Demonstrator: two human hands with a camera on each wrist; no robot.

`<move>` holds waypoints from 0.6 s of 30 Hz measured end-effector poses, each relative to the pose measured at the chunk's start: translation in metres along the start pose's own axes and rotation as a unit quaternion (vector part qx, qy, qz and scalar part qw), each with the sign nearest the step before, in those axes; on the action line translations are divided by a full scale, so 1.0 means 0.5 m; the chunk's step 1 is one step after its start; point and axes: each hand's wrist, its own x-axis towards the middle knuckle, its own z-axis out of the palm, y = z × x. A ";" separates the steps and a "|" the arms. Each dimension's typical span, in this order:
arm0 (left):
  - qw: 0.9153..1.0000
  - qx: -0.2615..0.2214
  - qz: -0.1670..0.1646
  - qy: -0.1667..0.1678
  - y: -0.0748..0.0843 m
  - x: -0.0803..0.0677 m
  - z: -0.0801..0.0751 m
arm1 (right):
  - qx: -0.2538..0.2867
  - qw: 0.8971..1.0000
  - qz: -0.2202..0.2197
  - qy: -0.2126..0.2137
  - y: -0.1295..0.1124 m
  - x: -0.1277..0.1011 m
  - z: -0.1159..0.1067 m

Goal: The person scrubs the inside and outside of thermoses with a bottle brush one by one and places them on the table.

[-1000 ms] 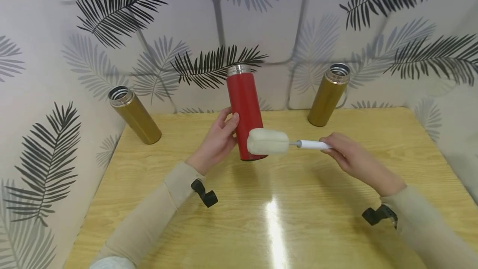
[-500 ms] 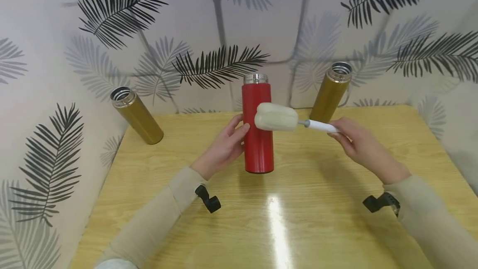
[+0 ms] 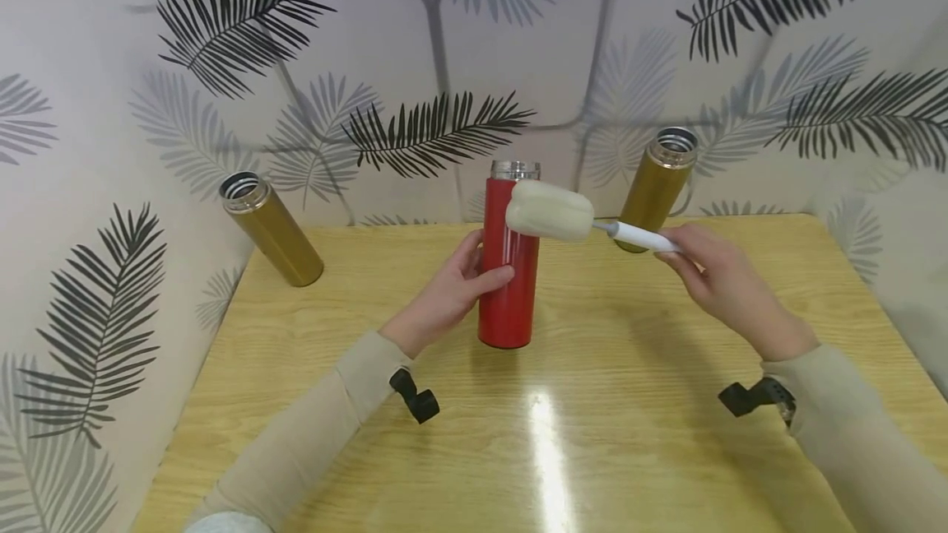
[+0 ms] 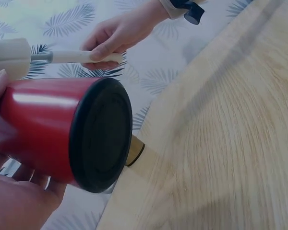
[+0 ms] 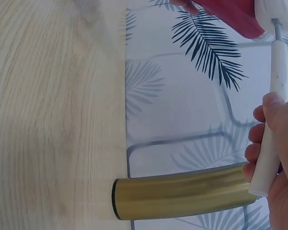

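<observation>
A red thermos bottle (image 3: 511,286) with a bare silver neck is held up over the table by my left hand (image 3: 452,290), thumb across its front. In the left wrist view its black base (image 4: 103,136) faces the camera, raised off the wood. My right hand (image 3: 718,282) grips the white handle (image 3: 640,237) of a sponge bottle brush. The cream sponge head (image 3: 550,210) overlaps the bottle's upper body in the head view, just below the neck. Fingers and thumb wrap the brush handle (image 5: 273,120) in the right wrist view.
Two gold thermos bottles without lids stand at the back of the wooden table (image 3: 355,434): one at left (image 3: 274,233), one at right (image 3: 655,187), behind the brush handle. A leaf-patterned wall (image 3: 511,56) rises directly behind the table's back edge.
The red bottle has moved right and a little down, turning from tilted to nearly upright. The brush has risen along it from near its base to near its neck.
</observation>
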 end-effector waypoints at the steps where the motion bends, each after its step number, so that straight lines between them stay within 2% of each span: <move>1: 1.000 0.005 -0.001 0.005 -0.001 0.001 -0.001 | 0.002 1.000 0.001 0.001 0.000 0.000 -0.001; 6: 0.999 0.020 -0.005 0.025 -0.003 0.005 -0.004 | 0.013 1.000 -0.008 0.004 0.001 -0.003 0.001; 13: 0.999 -0.045 0.002 0.006 -0.013 0.005 -0.010 | 0.036 0.999 -0.016 -0.006 0.003 -0.018 0.010; 18: 0.998 -0.062 0.001 -0.007 -0.016 0.006 -0.011 | 0.045 0.999 -0.016 -0.024 0.002 -0.037 0.016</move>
